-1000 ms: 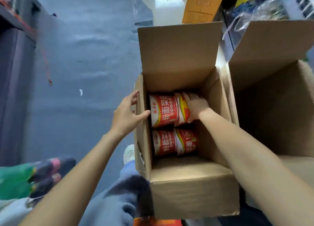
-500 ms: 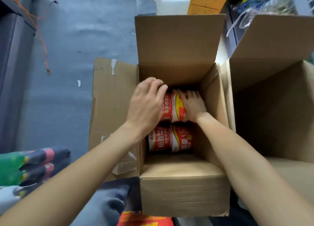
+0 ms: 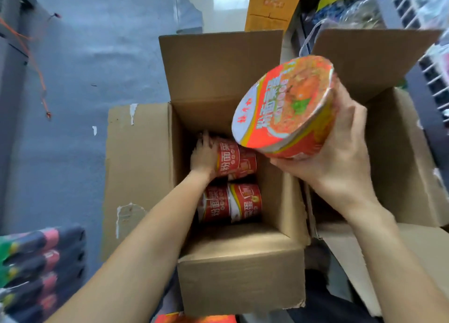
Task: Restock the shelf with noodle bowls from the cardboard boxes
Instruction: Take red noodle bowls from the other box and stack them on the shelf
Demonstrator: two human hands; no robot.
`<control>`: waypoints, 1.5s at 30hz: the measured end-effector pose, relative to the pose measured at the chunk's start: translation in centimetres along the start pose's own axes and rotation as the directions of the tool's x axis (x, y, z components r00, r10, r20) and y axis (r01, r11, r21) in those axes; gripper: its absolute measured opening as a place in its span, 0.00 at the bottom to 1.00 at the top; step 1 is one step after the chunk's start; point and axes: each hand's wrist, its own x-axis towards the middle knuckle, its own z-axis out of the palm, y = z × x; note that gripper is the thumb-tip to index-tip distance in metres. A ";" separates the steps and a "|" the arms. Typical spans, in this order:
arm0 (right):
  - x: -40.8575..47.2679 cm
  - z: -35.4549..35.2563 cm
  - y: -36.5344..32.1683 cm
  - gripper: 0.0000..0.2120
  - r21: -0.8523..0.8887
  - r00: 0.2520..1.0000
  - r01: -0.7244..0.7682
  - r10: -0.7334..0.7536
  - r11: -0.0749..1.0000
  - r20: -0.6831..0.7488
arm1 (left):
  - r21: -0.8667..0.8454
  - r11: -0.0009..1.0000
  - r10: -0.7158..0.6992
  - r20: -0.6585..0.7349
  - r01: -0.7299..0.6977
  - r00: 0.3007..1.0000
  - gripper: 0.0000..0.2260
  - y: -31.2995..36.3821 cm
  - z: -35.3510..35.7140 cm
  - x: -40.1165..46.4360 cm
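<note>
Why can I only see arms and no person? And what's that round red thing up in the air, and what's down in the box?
The camera sits on the person's head and looks down, so you see what they see: their own two arms, not their face. There is no robot, just bare hands.

The right hand holds up a noodle bowl, tilted so that you see its round lid. It looks blurry in the picture.

The left hand reaches down into the open cardboard box and grips another bowl lying on its side. One more bowl lies below it, nearer the person.

A second cardboard box stands open on the right. Underneath is a grey floor.
</note>
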 end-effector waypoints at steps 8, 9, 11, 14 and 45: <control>-1.2 0.0 4.7 0.63 0.334 0.951 -0.225 0.281 0.915 -0.129 | -0.291 0.934 0.184 -0.106 -0.207 0.977 0.33 3.0 0.7 -0.8; -1.3 0.0 4.9 0.63 0.362 0.948 -0.232 0.293 0.903 -0.125 | -0.211 0.958 0.177 -0.100 -0.195 0.979 0.33 3.1 1.3 -0.7; -1.4 -0.1 5.2 0.63 0.388 0.949 -0.231 0.295 0.892 -0.112 | -0.145 0.984 0.089 -0.116 -0.106 0.989 0.35 3.3 2.1 -0.7; -1.3 -0.2 5.8 0.63 0.385 0.952 -0.223 0.284 0.896 -0.111 | -0.251 0.967 -0.011 -0.200 -0.041 0.980 0.39 4.3 2.5 -0.9; -1.2 0.5 7.3 0.61 0.467 0.948 -0.221 0.300 0.856 -0.103 | -0.964 0.118 -0.200 0.214 0.240 0.956 0.35 3.4 4.3 -1.9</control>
